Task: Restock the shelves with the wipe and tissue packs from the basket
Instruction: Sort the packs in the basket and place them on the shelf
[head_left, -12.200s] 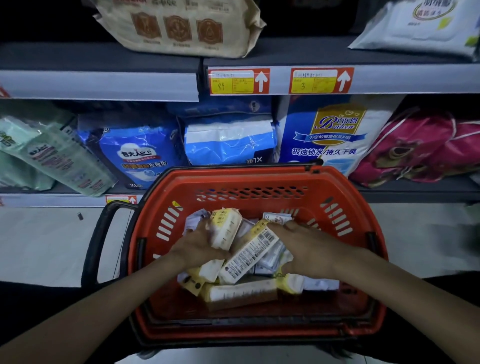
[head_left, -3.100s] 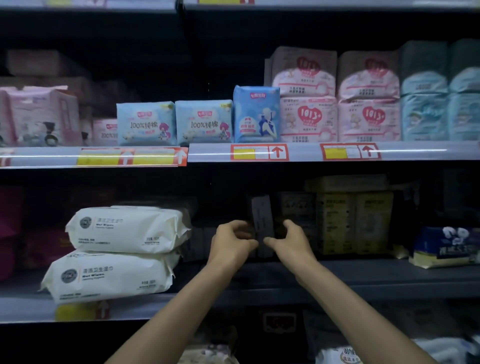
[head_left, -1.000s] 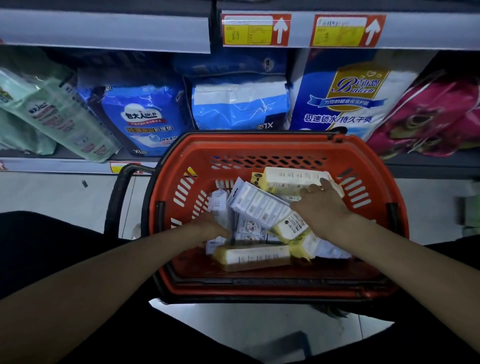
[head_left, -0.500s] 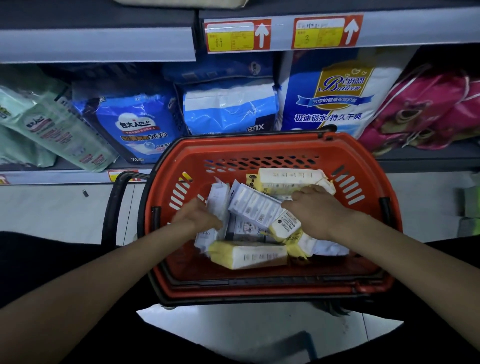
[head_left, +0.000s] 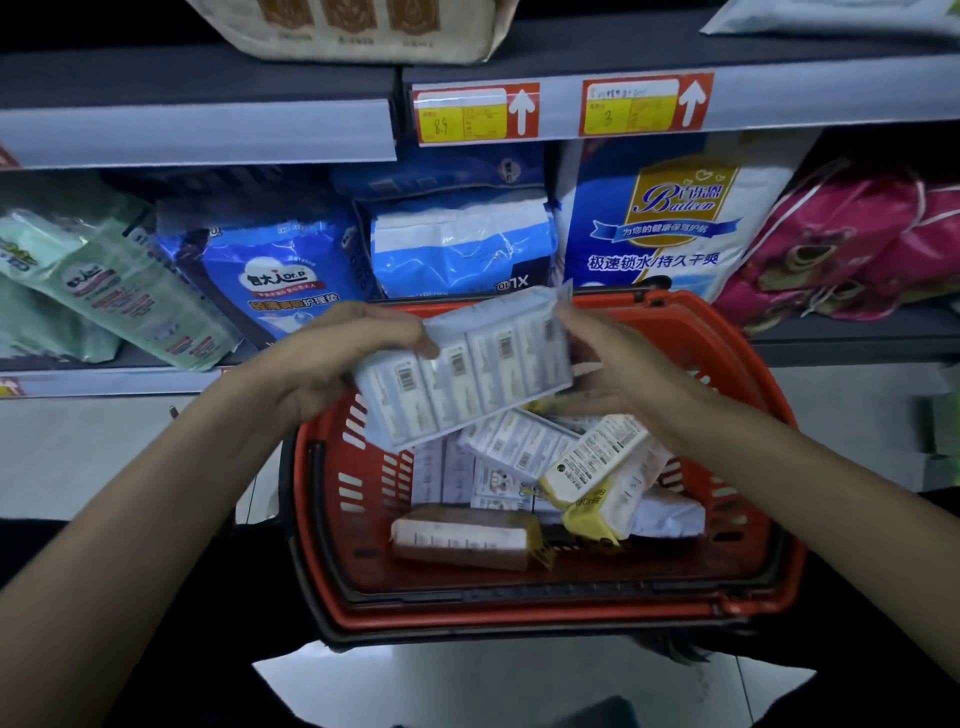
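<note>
the white tissue pack (head_left: 467, 374) is held over the red basket (head_left: 519, 607), toward its 12 o'clock rim. it is gripped by the left hand (head_left: 332, 364) at 9 o'clock and the right hand (head_left: 623, 374) at 3 o'clock. the slick wrap could be let slip and the pack dropped. a moment ago it was lying in the basket.

The left hand (head_left: 332, 358) and the right hand (head_left: 623, 374) are bare, and so are both forearms, uncovered all the way to the lower corners of the view. Plain dark clothing (head_left: 234, 675) fills the shadow beneath and beside the arms, its cut and fabric too dim to tell.
</note>
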